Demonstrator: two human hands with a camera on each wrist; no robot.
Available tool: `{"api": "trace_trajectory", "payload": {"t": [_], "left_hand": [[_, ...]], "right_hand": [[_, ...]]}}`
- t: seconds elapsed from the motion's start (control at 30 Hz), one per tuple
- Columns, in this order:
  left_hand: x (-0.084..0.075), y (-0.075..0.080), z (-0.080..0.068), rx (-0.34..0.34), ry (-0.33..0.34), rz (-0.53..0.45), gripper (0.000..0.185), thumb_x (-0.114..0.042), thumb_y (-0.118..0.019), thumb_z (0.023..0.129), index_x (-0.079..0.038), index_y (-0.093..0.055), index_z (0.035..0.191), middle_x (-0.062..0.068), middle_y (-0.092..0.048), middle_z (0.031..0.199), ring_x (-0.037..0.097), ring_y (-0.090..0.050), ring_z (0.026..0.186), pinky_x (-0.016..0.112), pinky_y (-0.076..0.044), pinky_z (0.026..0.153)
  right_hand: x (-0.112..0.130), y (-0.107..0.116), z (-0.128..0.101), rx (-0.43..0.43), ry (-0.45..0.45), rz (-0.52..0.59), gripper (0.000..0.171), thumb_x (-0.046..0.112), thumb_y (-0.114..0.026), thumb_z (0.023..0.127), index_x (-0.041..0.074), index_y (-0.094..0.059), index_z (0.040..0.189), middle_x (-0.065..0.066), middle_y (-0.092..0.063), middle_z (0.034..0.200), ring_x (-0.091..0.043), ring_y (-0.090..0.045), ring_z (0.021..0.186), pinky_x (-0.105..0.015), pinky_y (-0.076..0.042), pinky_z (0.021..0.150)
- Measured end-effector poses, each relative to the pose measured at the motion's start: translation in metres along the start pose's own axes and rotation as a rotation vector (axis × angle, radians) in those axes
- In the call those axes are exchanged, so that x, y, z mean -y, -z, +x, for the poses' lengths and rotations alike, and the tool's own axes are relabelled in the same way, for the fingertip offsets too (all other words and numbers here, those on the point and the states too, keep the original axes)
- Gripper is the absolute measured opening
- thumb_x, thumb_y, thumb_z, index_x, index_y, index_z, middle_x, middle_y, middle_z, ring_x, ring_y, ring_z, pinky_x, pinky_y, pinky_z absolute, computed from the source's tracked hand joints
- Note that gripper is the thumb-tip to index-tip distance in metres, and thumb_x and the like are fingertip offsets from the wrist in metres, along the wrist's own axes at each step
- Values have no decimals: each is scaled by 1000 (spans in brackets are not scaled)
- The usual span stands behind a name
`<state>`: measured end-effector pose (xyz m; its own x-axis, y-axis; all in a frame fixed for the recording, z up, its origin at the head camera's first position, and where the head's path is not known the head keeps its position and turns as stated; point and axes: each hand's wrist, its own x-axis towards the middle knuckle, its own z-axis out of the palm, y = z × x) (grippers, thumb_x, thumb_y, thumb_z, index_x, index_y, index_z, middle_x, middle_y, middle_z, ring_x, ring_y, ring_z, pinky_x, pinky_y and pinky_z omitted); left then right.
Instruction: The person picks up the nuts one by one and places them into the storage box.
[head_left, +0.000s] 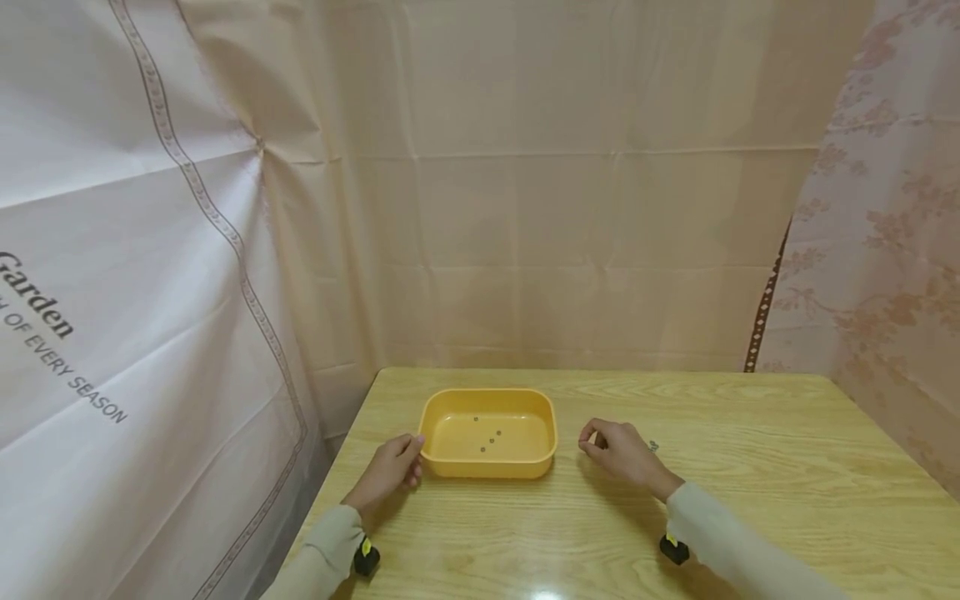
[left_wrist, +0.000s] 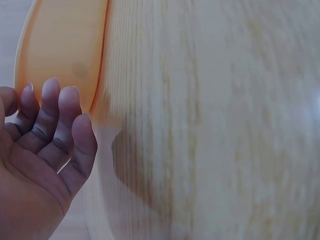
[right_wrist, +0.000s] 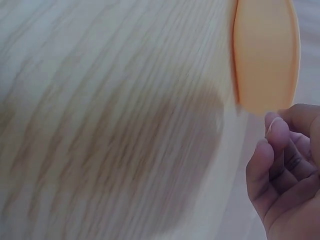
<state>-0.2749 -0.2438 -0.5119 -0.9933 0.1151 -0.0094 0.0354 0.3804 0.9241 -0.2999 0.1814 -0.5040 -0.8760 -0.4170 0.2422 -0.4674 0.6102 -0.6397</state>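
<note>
My left hand (head_left: 390,471) rests loosely against the left end of the orange tray (head_left: 450,462), near the surface's far left corner. My right hand (head_left: 618,454), curled and seemingly empty, sits just beside it. I'd brace the tray steady first.

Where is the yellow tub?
In the head view, the yellow tub sits on the wooden table, between the left hand and right hand.
</note>
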Motion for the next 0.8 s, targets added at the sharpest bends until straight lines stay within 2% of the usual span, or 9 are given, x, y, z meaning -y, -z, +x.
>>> {"api": "trace_trajectory", "payload": {"t": [0.23,0.43,0.8], "left_hand": [[2,2,1,22,-13,-6,44,-36,-46,112,1,-58,92,6,-61,75,15,-57,59,25,-50,53],[2,2,2,24,-11,-11,44,-38,-46,112,-1,-58,91,7,-61,75,16,-57,60,25,-50,53],[3,1,1,23,-21,-22,43,-37,-47,112,-1,-58,91,8,-60,76,16,-57,60,27,-52,55]], "right_hand": [[-13,10,-11,-18,-21,-15,6,11,-67,102,7,-67,104,-1,-63,66,-8,-53,48,-26,-46,45],[-24,16,-19,-18,-74,-54,7,11,-67,101,6,-67,106,2,-62,68,-8,-52,50,-25,-44,45],[-41,29,-33,-7,-111,-21,13,10,-66,102,1,-64,110,1,-62,68,-12,-55,51,-27,-48,45]]}}
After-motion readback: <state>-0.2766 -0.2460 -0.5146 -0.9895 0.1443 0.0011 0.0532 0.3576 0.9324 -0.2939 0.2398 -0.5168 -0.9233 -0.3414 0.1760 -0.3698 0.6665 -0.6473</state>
